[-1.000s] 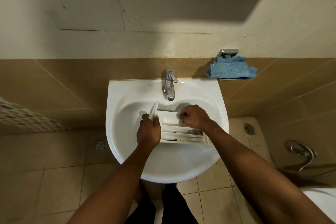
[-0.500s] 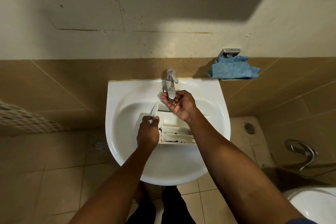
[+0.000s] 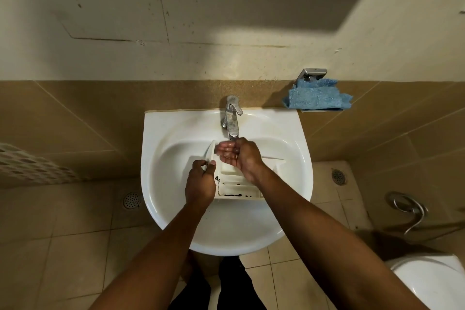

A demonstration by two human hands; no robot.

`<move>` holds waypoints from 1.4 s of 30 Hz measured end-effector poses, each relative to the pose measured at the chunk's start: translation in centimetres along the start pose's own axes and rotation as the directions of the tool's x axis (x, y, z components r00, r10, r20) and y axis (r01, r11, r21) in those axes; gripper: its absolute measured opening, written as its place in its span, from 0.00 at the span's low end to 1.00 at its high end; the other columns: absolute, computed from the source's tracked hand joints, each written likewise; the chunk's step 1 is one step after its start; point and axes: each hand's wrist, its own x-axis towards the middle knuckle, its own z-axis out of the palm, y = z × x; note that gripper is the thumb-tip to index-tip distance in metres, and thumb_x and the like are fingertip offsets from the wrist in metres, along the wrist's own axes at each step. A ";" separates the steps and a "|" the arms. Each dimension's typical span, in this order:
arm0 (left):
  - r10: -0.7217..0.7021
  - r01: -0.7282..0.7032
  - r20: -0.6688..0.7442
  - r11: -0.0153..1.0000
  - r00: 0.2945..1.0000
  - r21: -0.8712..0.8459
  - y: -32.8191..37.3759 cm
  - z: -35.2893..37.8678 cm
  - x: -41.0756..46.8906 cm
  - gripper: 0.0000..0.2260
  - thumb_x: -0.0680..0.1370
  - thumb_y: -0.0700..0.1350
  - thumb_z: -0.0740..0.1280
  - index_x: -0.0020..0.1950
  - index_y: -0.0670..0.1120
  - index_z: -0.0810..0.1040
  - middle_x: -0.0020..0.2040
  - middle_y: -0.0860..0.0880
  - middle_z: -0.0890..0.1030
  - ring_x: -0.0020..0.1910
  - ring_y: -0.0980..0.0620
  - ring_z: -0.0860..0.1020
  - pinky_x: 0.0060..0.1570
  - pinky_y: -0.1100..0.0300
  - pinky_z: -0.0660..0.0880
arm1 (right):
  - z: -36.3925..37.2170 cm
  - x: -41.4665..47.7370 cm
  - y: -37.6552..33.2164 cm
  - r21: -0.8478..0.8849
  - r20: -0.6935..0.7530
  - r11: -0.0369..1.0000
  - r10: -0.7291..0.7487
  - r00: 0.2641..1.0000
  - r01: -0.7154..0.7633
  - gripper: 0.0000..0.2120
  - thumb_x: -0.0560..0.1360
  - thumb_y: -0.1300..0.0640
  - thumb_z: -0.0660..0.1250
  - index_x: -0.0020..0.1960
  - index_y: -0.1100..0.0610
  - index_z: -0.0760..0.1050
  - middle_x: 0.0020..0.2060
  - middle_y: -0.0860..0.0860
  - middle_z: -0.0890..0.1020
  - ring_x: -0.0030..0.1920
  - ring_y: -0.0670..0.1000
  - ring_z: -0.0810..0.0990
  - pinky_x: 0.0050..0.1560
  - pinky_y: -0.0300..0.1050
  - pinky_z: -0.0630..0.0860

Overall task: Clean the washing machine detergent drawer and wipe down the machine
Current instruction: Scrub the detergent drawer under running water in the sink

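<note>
The detergent drawer (image 3: 239, 185) was held in the sink (image 3: 176, 123), its front panel pinched in the grip of the left hand (image 3: 200, 185), the right hand (image 3: 239, 156) cupped loosely, holding nothing, under the tap (image 3: 232, 118); black grime was seen inside, so rinsing was judged unfinished and the machine wipe-down not yet done.

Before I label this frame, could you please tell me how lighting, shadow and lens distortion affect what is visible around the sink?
Head view: the wide-angle lens splays the tile seams outward and stretches the forearms; a broad shadow crosses the upper wall, with a bright patch above the faucet, whose metal shows glare; the sink is evenly lit, so dark specks in the detergent drawer read clearly.
</note>
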 end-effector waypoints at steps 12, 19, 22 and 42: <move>0.017 -0.017 -0.012 1.000 1.000 -0.014 -0.5 0.5 0.5 0.16 0.84 0.57 0.62 0.65 0.48 0.76 0.60 0.44 0.81 0.59 0.42 0.78 0.62 0.48 0.73 | -1.2 -1.9 3.7 -0.251 -0.038 0.926 -0.301 0.953 0.283 0.16 0.83 0.57 0.61 0.52 0.65 0.85 0.47 0.59 0.88 0.51 0.57 0.87 0.56 0.53 0.83; 0.016 -0.018 -0.038 0.999 0.999 -0.043 -1.2 0.5 1.0 0.15 0.83 0.58 0.64 0.62 0.49 0.77 0.57 0.45 0.82 0.57 0.42 0.79 0.61 0.47 0.74 | -3.5 -2.4 5.4 -0.873 0.322 0.237 -0.376 0.869 0.426 0.14 0.84 0.55 0.59 0.56 0.56 0.84 0.57 0.53 0.86 0.59 0.54 0.81 0.59 0.46 0.74; 0.028 -0.029 -0.036 0.999 0.999 -0.020 -1.2 0.3 0.9 0.17 0.83 0.58 0.63 0.64 0.48 0.77 0.58 0.44 0.82 0.58 0.41 0.79 0.64 0.44 0.74 | -6.4 -2.2 3.6 -0.893 0.408 0.060 -0.305 0.860 0.445 0.15 0.84 0.52 0.60 0.55 0.58 0.84 0.58 0.56 0.85 0.60 0.58 0.80 0.57 0.47 0.72; 0.297 -0.277 -0.094 0.944 0.950 0.179 -0.9 -3.2 0.2 0.14 0.83 0.55 0.65 0.53 0.44 0.75 0.47 0.46 0.81 0.48 0.43 0.80 0.48 0.52 0.74 | -6.5 -2.9 4.0 -0.900 0.406 -0.327 -0.386 0.828 0.288 0.11 0.76 0.59 0.61 0.53 0.52 0.81 0.49 0.51 0.86 0.51 0.59 0.83 0.48 0.47 0.75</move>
